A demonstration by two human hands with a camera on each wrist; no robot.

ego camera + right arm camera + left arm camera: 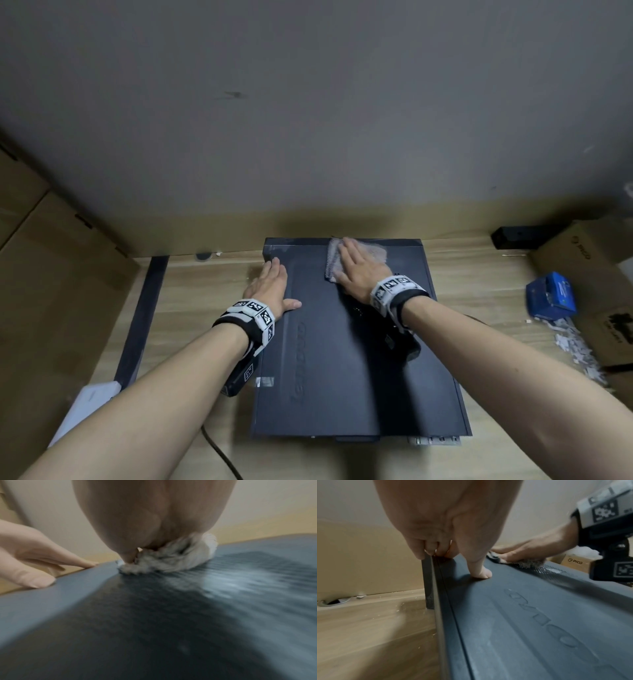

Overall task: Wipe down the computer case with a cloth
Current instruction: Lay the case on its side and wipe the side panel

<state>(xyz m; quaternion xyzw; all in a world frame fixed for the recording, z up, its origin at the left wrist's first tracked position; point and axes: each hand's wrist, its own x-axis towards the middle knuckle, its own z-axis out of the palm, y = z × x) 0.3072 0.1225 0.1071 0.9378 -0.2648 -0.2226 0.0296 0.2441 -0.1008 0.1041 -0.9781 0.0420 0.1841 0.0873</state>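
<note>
The right hand [359, 270] presses the cloth [376, 254] flat at the computer case's [342, 377] far edge; the left hand [270, 287], fingers straight, braces its left edge, thumb on top.

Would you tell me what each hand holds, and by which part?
Nothing is gripped: right hand presses cloth flat on the case; left hand rests on its left edge.

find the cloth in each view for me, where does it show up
Head: the cloth is at upper centre, under the right hand, on the far end of the computer case.
Left wrist: the cloth is right of centre, under that hand.
Right wrist: the cloth is at centre, blurred, beneath the hand.
Shared landmark: the left hand on the case's left edge shows in all three.
</note>
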